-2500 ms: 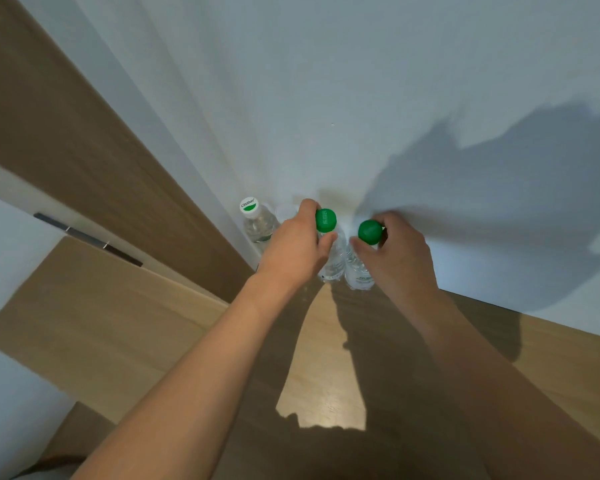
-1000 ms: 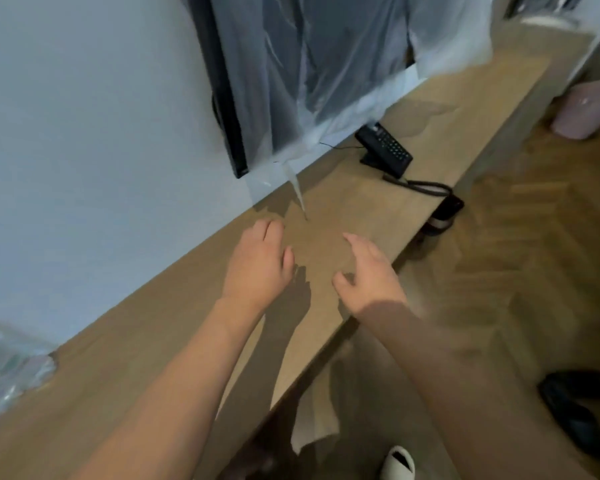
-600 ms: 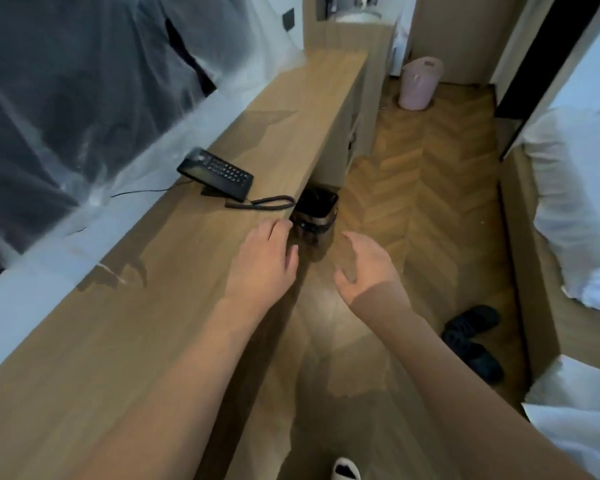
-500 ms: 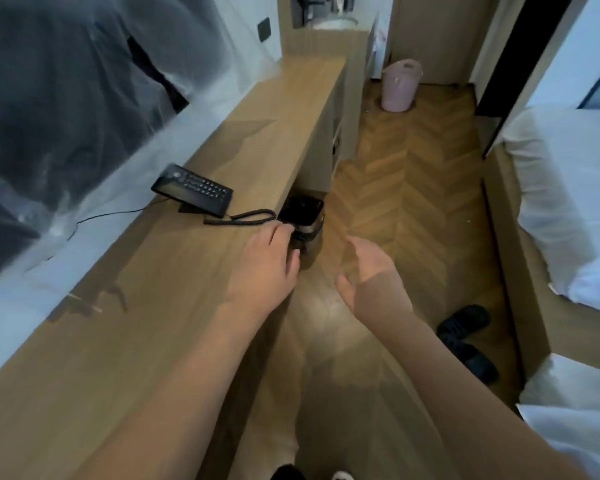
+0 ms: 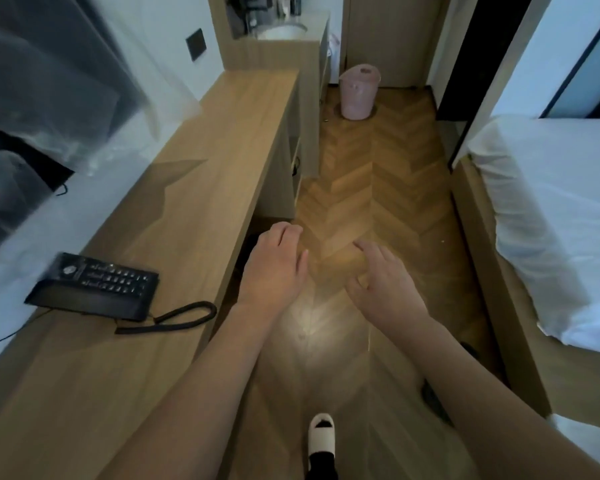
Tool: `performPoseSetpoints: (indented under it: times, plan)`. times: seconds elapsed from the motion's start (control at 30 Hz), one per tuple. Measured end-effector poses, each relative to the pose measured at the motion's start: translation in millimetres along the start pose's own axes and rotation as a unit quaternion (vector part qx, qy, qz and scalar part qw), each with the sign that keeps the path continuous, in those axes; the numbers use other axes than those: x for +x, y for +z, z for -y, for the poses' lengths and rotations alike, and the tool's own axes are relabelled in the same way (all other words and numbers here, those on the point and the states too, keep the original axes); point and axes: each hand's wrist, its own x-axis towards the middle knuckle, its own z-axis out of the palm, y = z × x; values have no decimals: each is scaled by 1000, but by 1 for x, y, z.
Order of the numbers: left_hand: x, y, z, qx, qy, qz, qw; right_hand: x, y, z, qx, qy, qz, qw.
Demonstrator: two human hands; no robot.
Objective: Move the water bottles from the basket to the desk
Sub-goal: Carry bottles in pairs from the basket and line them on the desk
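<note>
Desk [image 5: 201,188] light wood, long; both hands [image 5: 274,268] [image 5: 385,289] empty, fingers loosely spread, above floor.

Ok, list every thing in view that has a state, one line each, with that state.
Left hand: empty, fingers loosely curled, over the floor beside the desk edge.
Right hand: empty, fingers spread.
Black desk telephone: flat on the long wooden desk, coiled cord trailing toward the edge.
Pink plastic basket: upright on the floor, contents not visible.
White slipper: worn on a foot.
</note>
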Motion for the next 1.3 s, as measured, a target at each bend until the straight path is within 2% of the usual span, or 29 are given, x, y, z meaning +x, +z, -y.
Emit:
performPoseSetpoints:
  times: [0.43, 0.8, 1.0, 1.3]
  plan:
    - [253, 103, -12, -2, 47, 7, 999, 245, -44, -86, 20, 29, -27, 999]
    - [475, 184, -32, 0, 23, 7, 1000, 470, -99, -173, 31, 13, -29, 999]
    - [603, 234, -22, -15, 12, 16, 1000, 598, -106, -210, 40, 26, -32, 998]
    - [828, 290, 15, -23, 50, 45, 997, 827, -126, -227, 44, 37, -53, 997]
